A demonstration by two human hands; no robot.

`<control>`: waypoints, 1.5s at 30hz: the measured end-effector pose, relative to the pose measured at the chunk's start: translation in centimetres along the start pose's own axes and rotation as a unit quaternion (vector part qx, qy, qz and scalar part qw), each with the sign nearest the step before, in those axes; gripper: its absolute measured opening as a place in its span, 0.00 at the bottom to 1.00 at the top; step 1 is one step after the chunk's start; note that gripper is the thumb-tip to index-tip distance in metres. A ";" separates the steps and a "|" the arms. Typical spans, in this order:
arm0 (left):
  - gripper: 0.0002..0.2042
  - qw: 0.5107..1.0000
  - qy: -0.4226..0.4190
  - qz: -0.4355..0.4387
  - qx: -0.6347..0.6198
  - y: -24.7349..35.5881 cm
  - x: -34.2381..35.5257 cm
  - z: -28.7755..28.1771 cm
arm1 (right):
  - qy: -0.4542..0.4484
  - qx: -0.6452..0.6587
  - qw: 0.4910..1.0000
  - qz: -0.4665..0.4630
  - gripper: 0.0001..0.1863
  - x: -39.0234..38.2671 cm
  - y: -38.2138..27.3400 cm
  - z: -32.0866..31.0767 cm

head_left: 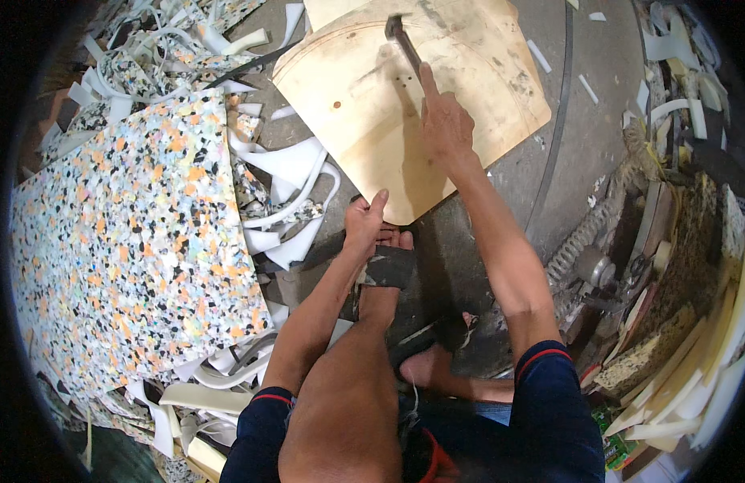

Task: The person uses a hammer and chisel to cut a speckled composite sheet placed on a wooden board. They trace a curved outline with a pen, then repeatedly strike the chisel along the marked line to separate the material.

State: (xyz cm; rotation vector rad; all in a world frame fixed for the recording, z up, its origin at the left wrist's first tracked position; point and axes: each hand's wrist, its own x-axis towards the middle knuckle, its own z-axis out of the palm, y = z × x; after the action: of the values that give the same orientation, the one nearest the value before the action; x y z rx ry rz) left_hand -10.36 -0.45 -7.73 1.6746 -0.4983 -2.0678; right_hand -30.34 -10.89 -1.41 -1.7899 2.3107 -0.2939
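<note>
My right hand [449, 129] is wrapped round the handle of a dark-headed hammer [401, 40], raised over a pale, flat board [324, 88] with curved marks, small holes and dark smudges. The hammer casts a shadow on it. My left hand [367, 217] grips the board's near corner, thumb on top, close to my foot in a dark sandal [388, 266]. The fingers under the board are partly hidden. Another piece of pale board [324, 12] shows behind it at the top.
A speckled foam sheet [131, 241] fills the left, among white offcuts [284, 161] piled above and below it. At the right are a coiled spring [570, 249], dusty metal parts and stacked foam strips [694, 354]. Grey floor [590, 48] surrounds the board.
</note>
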 end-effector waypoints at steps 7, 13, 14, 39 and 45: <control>0.17 1.000 -0.003 0.011 0.020 -0.4 0.2 -0.2 | -0.060 -0.048 0.996 0.055 0.39 -0.2 0.3 -0.3; 0.19 1.000 0.002 0.025 -0.001 -0.4 0.1 0.0 | 0.093 0.041 0.995 0.011 0.41 0.0 0.8 -0.9; 0.19 1.000 0.001 0.025 -0.005 -0.3 0.1 0.0 | 0.150 0.055 0.987 -0.004 0.42 -0.4 0.7 -0.7; 0.19 0.999 0.003 0.035 0.005 -0.2 0.3 0.0 | -0.005 0.026 0.998 0.060 0.38 -3.6 1.5 -1.1; 0.19 0.999 -0.006 0.051 0.003 -0.5 0.3 -0.2 | 0.203 0.120 0.971 0.034 0.39 -11.5 6.5 -5.1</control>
State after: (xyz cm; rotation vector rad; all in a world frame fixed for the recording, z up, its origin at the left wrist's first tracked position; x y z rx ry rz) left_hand -10.27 -0.22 -8.26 1.6059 -0.5818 -2.0067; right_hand -34.99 2.04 2.14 -1.6461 2.4554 -0.9641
